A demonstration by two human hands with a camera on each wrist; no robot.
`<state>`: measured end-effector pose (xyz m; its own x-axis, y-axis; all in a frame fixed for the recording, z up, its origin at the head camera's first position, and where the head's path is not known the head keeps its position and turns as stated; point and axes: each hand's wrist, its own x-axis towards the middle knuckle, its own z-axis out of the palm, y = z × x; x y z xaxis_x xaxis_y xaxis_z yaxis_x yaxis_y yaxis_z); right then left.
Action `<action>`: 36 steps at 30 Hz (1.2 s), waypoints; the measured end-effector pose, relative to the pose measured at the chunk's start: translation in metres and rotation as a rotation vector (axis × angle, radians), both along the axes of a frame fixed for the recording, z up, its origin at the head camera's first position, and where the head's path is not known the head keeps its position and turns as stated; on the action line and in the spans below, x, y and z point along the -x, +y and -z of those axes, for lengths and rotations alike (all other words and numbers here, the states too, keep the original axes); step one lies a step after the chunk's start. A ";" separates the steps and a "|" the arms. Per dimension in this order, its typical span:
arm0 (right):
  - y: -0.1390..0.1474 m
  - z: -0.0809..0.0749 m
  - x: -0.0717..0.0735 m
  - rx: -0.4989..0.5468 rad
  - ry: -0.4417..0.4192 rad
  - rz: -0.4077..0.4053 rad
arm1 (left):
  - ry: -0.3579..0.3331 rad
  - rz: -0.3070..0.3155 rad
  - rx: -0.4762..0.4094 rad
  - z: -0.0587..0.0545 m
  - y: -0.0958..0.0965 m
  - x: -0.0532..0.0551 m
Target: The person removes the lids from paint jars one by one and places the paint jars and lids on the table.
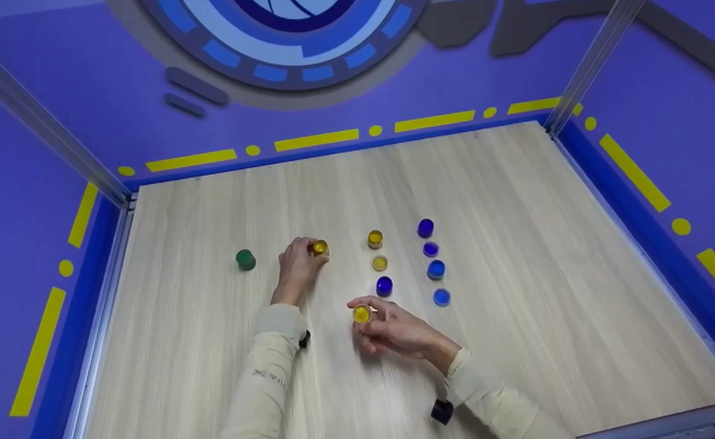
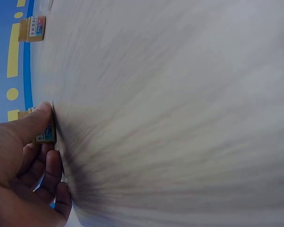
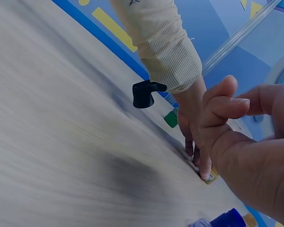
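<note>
My left hand [image 1: 299, 263] grips a small yellow paint jar [image 1: 320, 247] at the table surface, left of the rows of jars. In the left wrist view, thumb and fingers close around this labelled jar [image 2: 47, 134]. Nearer the front, my right hand [image 1: 397, 329] holds another yellow paint jar [image 1: 362, 313] between thumb and fingers, its round face turned up. The right wrist view hides that jar behind the hand [image 3: 255, 151]. Just beyond the right hand are a dark blue jar [image 1: 384, 286], a pale yellow jar [image 1: 380, 263] and a deeper yellow jar [image 1: 375, 238].
A green jar [image 1: 245, 260] stands left of my left hand. To the right runs a column of jars: dark blue [image 1: 425, 228], purple-blue [image 1: 431, 249] and lighter blue ones [image 1: 436, 269]. Purple-blue panels [image 1: 357, 116] wall the wooden table [image 1: 515, 244] at the back and sides.
</note>
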<state>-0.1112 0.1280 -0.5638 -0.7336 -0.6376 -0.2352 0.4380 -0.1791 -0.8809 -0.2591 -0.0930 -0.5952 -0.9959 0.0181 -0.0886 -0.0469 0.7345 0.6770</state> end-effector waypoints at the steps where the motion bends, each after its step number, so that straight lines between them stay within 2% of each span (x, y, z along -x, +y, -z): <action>1: 0.000 0.000 0.000 0.006 0.007 -0.007 | -0.001 -0.001 0.001 0.000 0.000 0.000; 6: -0.001 0.000 -0.002 0.041 0.047 -0.036 | 0.008 0.006 0.006 0.000 0.000 -0.001; 10: -0.003 0.000 -0.001 -0.040 0.140 -0.020 | 0.021 0.012 0.003 0.001 0.000 -0.001; 15: -0.010 -0.001 0.002 -0.275 0.300 0.100 | 0.020 0.017 -0.006 0.001 -0.001 0.000; 20: -0.025 -0.001 0.010 -0.420 0.377 0.254 | 0.008 0.021 0.009 0.000 -0.001 0.003; 23: -0.037 0.000 0.019 -0.459 0.379 0.348 | -0.007 0.023 0.010 -0.002 -0.001 0.004; 26: -0.049 0.002 0.029 -0.484 0.344 0.421 | -0.016 0.021 0.015 -0.003 -0.001 0.005; 31: -0.068 0.008 0.045 -0.432 0.244 0.458 | -0.014 0.014 0.021 -0.001 -0.003 0.003; 36: -0.079 0.015 0.060 -0.456 0.203 0.481 | 0.001 0.028 0.025 0.000 -0.003 0.003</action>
<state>-0.1713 0.0494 -0.5787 -0.9680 -0.1002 -0.2303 0.2211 0.0951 -0.9706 -0.2620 -0.0959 -0.5957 -0.9951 0.0439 -0.0888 -0.0256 0.7525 0.6581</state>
